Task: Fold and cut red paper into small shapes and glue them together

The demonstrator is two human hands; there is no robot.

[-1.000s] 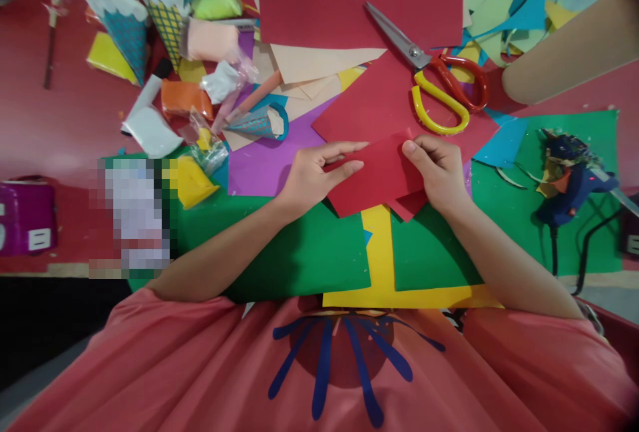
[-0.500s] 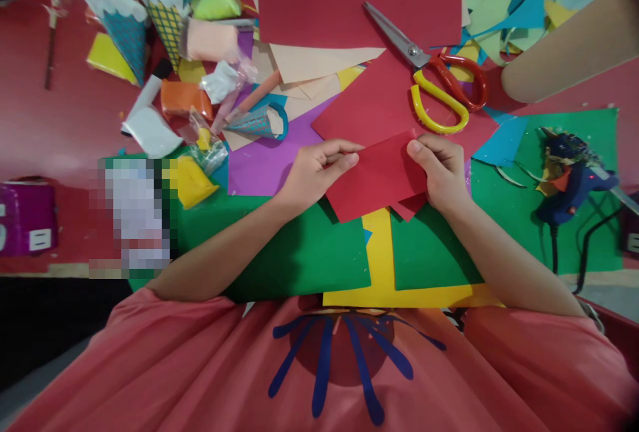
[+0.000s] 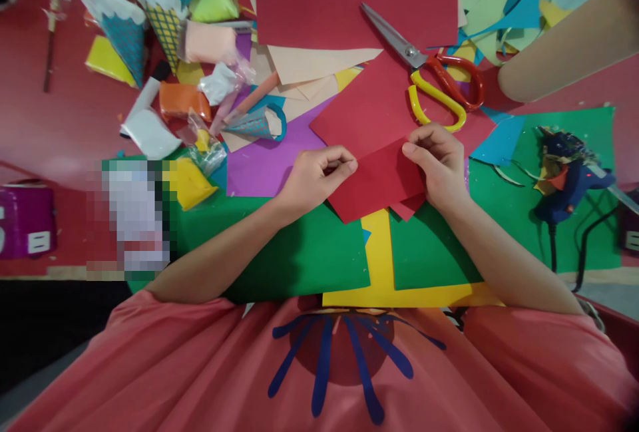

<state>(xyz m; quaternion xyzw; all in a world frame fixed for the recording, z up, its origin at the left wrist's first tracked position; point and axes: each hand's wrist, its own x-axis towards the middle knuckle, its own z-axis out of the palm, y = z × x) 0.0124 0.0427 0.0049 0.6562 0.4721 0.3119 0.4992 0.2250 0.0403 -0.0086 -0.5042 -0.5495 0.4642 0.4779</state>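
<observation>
A piece of red paper [image 3: 377, 182] is stretched between my two hands, above the green sheets. My left hand [image 3: 319, 176] pinches its upper left edge between thumb and fingers. At the upper right corner, my right hand [image 3: 439, 162] grips the paper with thumb and forefinger. A small red flap [image 3: 408, 208] shows under its lower edge. Just beyond my hands lies a larger red sheet [image 3: 369, 102]. On that sheet rest scissors [image 3: 410, 52], one handle yellow and one red, with their blades pointing away to the left.
Green sheets [image 3: 279, 252] lie over a yellow sheet [image 3: 380, 252] in front of me. At right is a blue glue gun [image 3: 564, 192] with its cord, and a cardboard tube [image 3: 564, 49]. Clay packets [image 3: 212, 42] and patterned paper cones [image 3: 120, 36] crowd the left.
Both hands still hold the red paper. My right hand has shifted slightly left and its fingers have lifted and curled a little; the left fingers have bent more at the edge.
</observation>
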